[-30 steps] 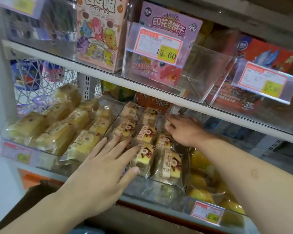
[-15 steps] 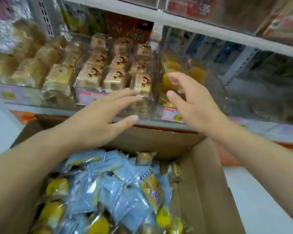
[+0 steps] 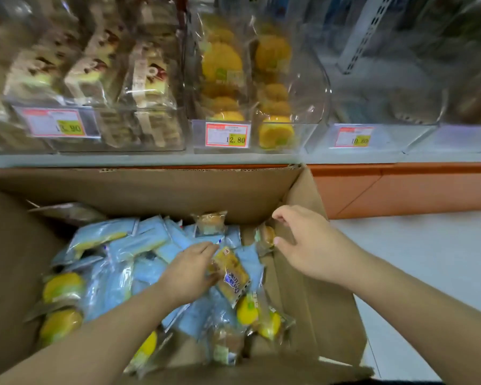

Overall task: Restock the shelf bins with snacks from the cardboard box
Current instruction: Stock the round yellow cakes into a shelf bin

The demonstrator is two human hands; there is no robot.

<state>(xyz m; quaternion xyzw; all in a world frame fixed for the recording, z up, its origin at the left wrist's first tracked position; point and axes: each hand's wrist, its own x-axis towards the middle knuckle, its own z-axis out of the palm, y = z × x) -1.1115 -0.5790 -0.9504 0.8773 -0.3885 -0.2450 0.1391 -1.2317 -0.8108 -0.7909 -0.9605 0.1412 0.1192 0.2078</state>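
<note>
Brown corrugated cardboard box [image 3: 161, 195] is now filling the lower part of the view, where half a second ago only its far part showed under the shelf; the head camera is looking further down. Nearest, both forearms are reaching in from the bottom edge. The left hand [image 3: 188, 273], which was stretched flat toward the bins a moment ago, is now lying down inside the box, its fingers resting on a clear-wrapped yellow cake packet with blue print [image 3: 231, 276]; whether the fingers are closing round it I cannot tell. The right hand [image 3: 306, 245], earlier raised before the bin of round cakes, is now hovering by the box's right wall with fingers loosely curled and holding nothing, just beside a small brown wrapped bun [image 3: 265, 237]. Around the left hand, pale blue snack packets [image 3: 134, 243] are lying heaped with round yellow wrapped cakes [image 3: 63, 287] near the left wall.

Farther off, the grey shelf edge [image 3: 233, 158] is carrying clear plastic bins: the left bin [image 3: 161, 134] is holding brown-and-cream wrapped cake slices [image 3: 147, 76], the middle bin [image 3: 308, 134] round yellow cakes in clear wrap [image 3: 221, 62]. Red-bordered white price tags [image 3: 227, 134] are showing on the bin fronts.
</note>
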